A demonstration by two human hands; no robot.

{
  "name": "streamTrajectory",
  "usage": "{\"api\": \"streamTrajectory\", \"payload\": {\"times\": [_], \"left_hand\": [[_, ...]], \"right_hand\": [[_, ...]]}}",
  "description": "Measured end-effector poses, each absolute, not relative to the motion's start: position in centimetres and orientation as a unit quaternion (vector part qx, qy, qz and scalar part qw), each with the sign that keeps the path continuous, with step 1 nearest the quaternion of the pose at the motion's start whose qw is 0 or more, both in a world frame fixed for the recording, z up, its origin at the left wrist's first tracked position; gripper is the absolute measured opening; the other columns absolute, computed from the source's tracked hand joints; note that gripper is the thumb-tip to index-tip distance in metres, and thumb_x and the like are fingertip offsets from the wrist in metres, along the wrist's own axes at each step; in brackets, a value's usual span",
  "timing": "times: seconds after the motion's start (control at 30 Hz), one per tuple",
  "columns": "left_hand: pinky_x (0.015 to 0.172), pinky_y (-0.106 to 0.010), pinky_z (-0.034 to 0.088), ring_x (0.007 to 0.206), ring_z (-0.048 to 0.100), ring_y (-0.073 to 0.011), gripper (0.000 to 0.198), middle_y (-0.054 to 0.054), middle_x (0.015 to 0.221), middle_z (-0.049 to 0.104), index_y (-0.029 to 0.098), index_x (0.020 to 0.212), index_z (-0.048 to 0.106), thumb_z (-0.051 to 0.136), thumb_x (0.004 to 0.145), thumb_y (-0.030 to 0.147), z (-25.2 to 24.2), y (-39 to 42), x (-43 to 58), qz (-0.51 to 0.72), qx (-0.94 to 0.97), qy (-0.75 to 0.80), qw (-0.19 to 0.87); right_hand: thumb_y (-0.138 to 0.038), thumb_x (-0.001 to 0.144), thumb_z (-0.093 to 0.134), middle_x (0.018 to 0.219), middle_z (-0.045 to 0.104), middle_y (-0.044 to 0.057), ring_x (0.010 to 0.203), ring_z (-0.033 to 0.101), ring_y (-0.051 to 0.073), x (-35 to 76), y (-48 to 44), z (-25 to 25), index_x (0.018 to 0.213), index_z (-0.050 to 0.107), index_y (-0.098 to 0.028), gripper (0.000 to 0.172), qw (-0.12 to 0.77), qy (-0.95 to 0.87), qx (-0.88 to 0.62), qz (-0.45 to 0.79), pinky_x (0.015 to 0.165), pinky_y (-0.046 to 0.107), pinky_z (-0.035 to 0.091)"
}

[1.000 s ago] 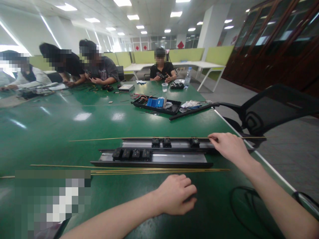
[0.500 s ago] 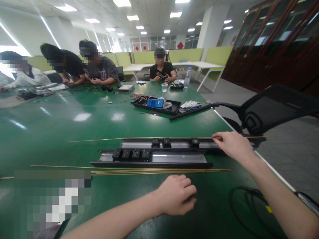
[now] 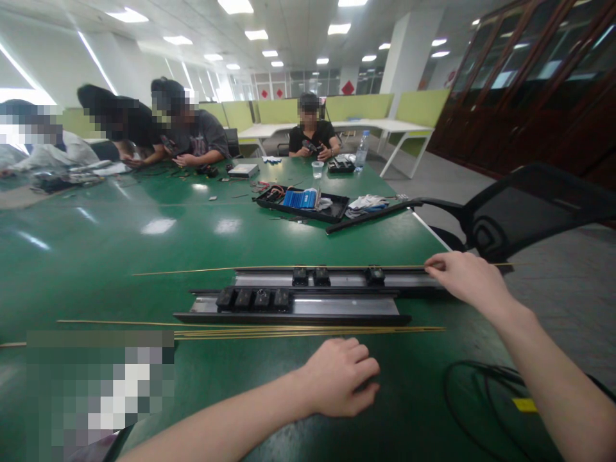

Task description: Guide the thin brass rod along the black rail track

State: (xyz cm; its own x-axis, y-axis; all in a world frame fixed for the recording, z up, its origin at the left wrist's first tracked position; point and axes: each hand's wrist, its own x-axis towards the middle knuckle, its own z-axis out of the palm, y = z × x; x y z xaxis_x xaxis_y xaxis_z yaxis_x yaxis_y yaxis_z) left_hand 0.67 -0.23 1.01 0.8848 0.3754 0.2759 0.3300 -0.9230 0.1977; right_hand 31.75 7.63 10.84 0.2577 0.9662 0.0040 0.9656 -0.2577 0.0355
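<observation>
My right hand (image 3: 464, 274) is at the right end of the far channel (image 3: 404, 282), its fingertips pinched on a thin golden rod (image 3: 269, 267). The rod runs along the channel's far edge and sticks out past both of its ends. Three black square blocks (image 3: 321, 276) sit in that channel. In the nearer channel (image 3: 344, 305), several more black blocks (image 3: 262, 299) stand side by side toward the left. My left hand (image 3: 341, 377) rests on the table with loosely curled fingers, thumb apart, nothing in it. Just beyond it lies a bundle of golden rods (image 3: 308, 331).
A black tray (image 3: 337, 208) holding a blue finned part (image 3: 299, 198) is farther back, beside gloves (image 3: 368, 204). A black cable (image 3: 450, 398) loops at the right. An office chair (image 3: 524, 205) stands by the table edge. Several people sit across the green table (image 3: 183, 237).
My right hand has slid a little to the right along the rod, which looks unmoved. My left hand, the blocks and both channels stay in place.
</observation>
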Motion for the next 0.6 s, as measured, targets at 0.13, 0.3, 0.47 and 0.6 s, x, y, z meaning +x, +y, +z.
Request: {"api": "streamTrajectory", "payload": {"times": [0.13,0.3,0.47,0.6], "left_hand": [[0.061,-0.031,0.04,0.075,0.056,-0.0175,0.017,-0.001,0.082,0.059,0.02,0.094,0.056,0.054,0.094,0.037,0.7,-0.2,0.6,0.16,0.967,0.182,0.075],[0.061,-0.032,0.038,0.075,0.055,-0.0174,0.017,-0.001,0.083,0.059,0.021,0.094,0.055,0.054,0.095,0.038,0.6,-0.2,0.6,0.161,0.967,0.182,0.075],[0.062,-0.032,0.039,0.075,0.055,-0.0171,0.017,-0.001,0.083,0.059,0.02,0.094,0.055,0.054,0.094,0.038,0.5,-0.2,0.7,0.158,0.968,0.183,0.074],[0.061,-0.032,0.04,0.075,0.056,-0.017,0.017,-0.001,0.082,0.059,0.02,0.093,0.055,0.054,0.094,0.038,0.6,-0.2,0.7,0.157,0.968,0.183,0.069]], "right_hand": [[-0.048,0.088,0.046,0.115,0.075,0.002,0.103,0.066,0.03,32.6,7.7,11.2,0.107,0.074,-0.031,0.038,0.017,0.593,0.805,-0.001,0.078,0.04,0.047],[-0.05,0.085,0.048,0.115,0.074,0.002,0.102,0.066,0.031,34.2,7.9,11.2,0.107,0.074,-0.031,0.039,0.017,0.574,0.818,-0.006,0.08,0.041,0.048],[-0.048,0.083,0.052,0.113,0.075,0.004,0.1,0.067,0.03,35.7,8.2,10.8,0.106,0.075,-0.03,0.038,0.014,0.559,0.829,-0.008,0.078,0.04,0.049],[-0.048,0.082,0.053,0.113,0.075,0.003,0.1,0.067,0.029,37.4,8.4,10.2,0.106,0.075,-0.032,0.037,0.01,0.551,0.835,-0.001,0.078,0.039,0.049]]}}
